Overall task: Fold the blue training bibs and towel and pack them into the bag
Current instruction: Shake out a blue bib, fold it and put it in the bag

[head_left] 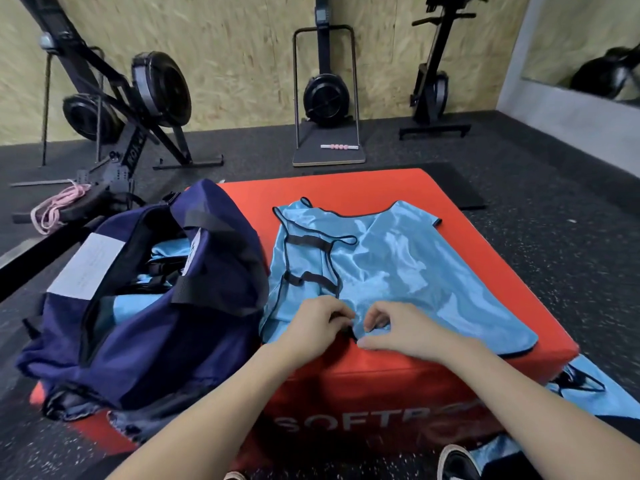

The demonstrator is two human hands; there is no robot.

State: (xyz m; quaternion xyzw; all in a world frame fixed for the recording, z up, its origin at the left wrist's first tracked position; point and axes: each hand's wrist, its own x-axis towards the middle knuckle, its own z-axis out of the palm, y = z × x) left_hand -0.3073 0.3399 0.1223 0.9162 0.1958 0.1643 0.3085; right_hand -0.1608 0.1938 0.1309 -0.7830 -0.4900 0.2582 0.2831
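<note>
A light blue training bib point(391, 265) with black trim and black elastic side straps lies spread flat on the red soft box point(381, 386). My left hand point(317, 323) and my right hand point(398, 329) rest side by side on its near edge, fingers pinching the black-edged hem. The navy bag point(166, 306) sits open on the box's left side, touching the bib, with blue fabric point(166, 251) showing inside. More blue bibs point(588, 393) lie on the floor at the right.
Black rowing machines point(138, 98) stand along the wooden back wall. A pink rope point(59, 206) lies coiled at the left. A board holding a pink roller point(339, 147) sits behind the box. A shoe point(457, 462) shows at the bottom edge.
</note>
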